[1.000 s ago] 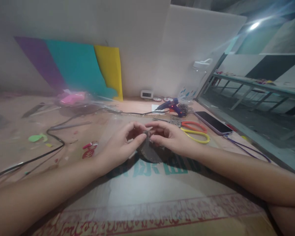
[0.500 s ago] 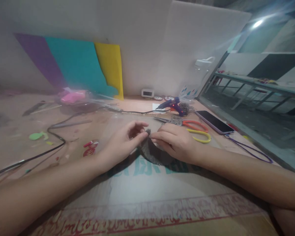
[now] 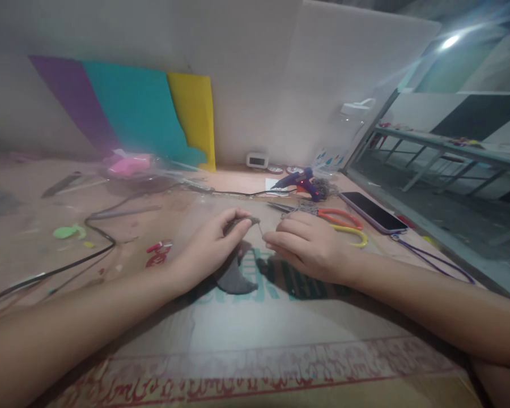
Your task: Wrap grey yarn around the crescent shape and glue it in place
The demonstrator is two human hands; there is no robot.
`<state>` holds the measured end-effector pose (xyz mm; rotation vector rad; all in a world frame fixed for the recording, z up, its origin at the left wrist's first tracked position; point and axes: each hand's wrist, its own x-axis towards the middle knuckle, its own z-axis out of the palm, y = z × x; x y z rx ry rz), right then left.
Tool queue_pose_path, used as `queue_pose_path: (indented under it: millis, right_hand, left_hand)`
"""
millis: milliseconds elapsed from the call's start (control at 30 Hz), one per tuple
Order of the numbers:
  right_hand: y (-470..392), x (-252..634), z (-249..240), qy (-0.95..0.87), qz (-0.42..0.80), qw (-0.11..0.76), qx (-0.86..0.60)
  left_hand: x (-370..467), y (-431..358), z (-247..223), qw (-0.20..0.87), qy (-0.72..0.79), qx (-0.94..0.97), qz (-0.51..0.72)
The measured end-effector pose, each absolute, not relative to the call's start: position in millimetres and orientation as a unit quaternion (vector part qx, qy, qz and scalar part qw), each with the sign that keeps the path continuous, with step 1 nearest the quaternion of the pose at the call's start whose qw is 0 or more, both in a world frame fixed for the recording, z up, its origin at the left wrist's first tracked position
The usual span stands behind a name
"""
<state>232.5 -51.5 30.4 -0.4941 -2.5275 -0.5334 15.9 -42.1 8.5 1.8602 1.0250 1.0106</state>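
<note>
My left hand [image 3: 223,235] is closed on a dark grey, curved piece [image 3: 237,277] that looks like felt or foam. The piece hangs below my fingers in a crescent shape, and its upper tip shows between my thumb and forefinger. Just right of that tip, my right hand [image 3: 308,243] is pinched shut, its fingertips at a thin pale strand [image 3: 260,228] that runs up to the tip. Whether the strand is thread or wire I cannot tell. Beyond my right hand lie pliers with orange and yellow handles [image 3: 342,215], partly hidden by it.
A glue gun [image 3: 297,182] with a red light lies at the back, its dark cable [image 3: 110,243] running left. A phone [image 3: 374,212] with a strap is at the right edge. Behind stand a small clock [image 3: 257,160], a clear bottle [image 3: 351,130] and coloured sheets [image 3: 140,107].
The grey piece has turned and swung left, under my left hand. My right fingers have come away from its tip, and the thin strand now shows between them.
</note>
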Motion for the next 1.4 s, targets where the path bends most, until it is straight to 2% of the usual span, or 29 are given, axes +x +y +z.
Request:
queue_pose_path:
  millis: [167,667,933,1033,1200,1400]
  right_hand:
    - [-55.5,238.3,41.3,-0.931,-0.238,0.233,-0.147]
    - [-44.4,241.9,45.7,-0.922,-0.160,0.300,-0.187]
    - [-33.0,240.2,23.0,-0.906,-0.097,0.350,-0.215]
    - [-32.9,240.0,17.1,-0.913,-0.107,0.330,-0.215]
    - [-41.7,241.2,21.5,-0.936,-0.198,0.247,-0.154]
    - [-50.4,241.6,31.5,-0.940,-0.231,0.230,-0.098]
  left_hand:
    - [14.0,-40.2,11.8,0.297,0.385,0.797,0.356]
    - [14.6,-45.8,11.2,0.288,0.319,0.850,0.305]
    - [12.9,-48.9,13.5,0.317,0.299,0.841,0.320]
    - [12.4,-48.6,13.4,0.325,0.336,0.814,0.345]
    - [12.7,-44.2,12.0,0.290,0.397,0.784,0.378]
    - [13.6,-43.8,13.9,0.306,0.420,0.784,0.339]
